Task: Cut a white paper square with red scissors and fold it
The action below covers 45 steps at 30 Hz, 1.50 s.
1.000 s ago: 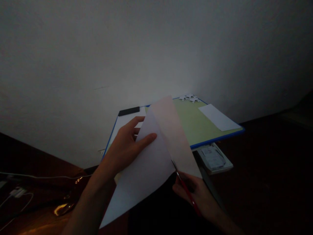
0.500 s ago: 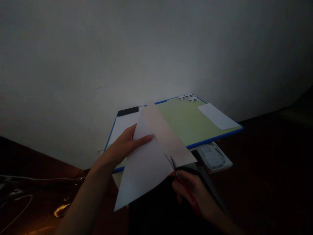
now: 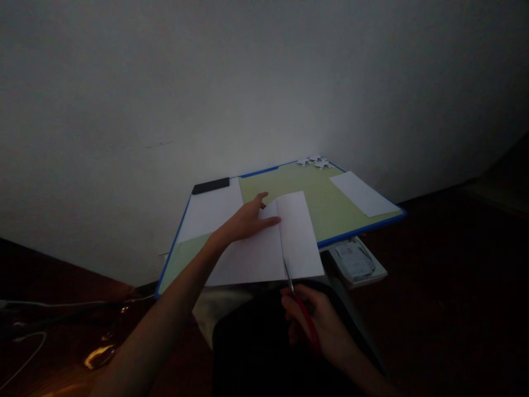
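My right hand (image 3: 312, 317) grips a pair of red-handled scissors (image 3: 305, 317), blades pointing away from me. The blades are at the near edge of a white sheet of paper (image 3: 252, 256), on a crease line that runs away from me. My left hand (image 3: 250, 219) holds the sheet near its far edge, thumb on top beside the crease and the other fingers partly behind it. One fingertip shows past the paper's far side. The sheet is over the near edge of a light green board (image 3: 330, 215) with a blue rim.
Small white paper pieces (image 3: 316, 161) lie at the board's far right corner. A white paper strip (image 3: 363, 193) is at its right. A dark flat block (image 3: 210, 186) rests on another white sheet (image 3: 210, 212) at left. Below right is a box-like item (image 3: 357, 262). Cables (image 3: 70, 303) run at lower left.
The sheet has turned and come down flatter, its far end now nearer me. My left hand has moved right and up. The scissors stay at the near edge, on the crease.
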Each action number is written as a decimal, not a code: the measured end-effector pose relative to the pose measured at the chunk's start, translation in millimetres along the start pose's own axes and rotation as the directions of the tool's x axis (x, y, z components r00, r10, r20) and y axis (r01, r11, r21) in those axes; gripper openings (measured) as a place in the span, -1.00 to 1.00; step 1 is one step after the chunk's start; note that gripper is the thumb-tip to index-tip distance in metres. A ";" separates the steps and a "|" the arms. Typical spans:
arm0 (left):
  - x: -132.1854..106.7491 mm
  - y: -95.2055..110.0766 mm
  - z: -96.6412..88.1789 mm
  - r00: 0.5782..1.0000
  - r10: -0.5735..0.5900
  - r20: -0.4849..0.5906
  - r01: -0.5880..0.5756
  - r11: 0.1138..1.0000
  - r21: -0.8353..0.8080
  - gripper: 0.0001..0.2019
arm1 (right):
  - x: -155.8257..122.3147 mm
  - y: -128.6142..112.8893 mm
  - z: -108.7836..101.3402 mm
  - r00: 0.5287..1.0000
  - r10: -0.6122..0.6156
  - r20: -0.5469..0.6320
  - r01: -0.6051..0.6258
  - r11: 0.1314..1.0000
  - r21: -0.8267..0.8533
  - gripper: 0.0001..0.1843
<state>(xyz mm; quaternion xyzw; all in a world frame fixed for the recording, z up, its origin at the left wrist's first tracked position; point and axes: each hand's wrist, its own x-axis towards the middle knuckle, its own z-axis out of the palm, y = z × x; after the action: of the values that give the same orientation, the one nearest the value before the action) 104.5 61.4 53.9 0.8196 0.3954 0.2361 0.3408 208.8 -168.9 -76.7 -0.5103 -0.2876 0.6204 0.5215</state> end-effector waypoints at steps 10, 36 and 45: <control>-183.5 27.2 72.4 0.779 -0.392 -0.489 0.169 0.883 -0.439 -0.50 | -0.7 2.4 -0.8 1.000 0.019 -0.005 -0.019 1.000 0.003 -0.25; -158.9 -7.2 137.3 0.749 -0.644 -0.157 0.175 0.421 -0.890 -0.68 | -6.1 1.7 -7.4 0.996 -0.086 0.039 0.093 0.956 -0.277 -0.43; -164.9 -4.6 137.6 0.746 -0.600 -0.289 0.175 0.596 -0.784 -0.69 | -9.9 -3.5 -5.2 0.971 -0.236 0.029 0.226 0.880 -0.417 -0.64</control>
<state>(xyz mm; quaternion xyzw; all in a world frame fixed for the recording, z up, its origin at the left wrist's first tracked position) 97.6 -121.1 -59.3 0.4099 0.5249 0.5007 0.5529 214.2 -178.1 -71.9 -0.5788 -0.4664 0.4722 0.4738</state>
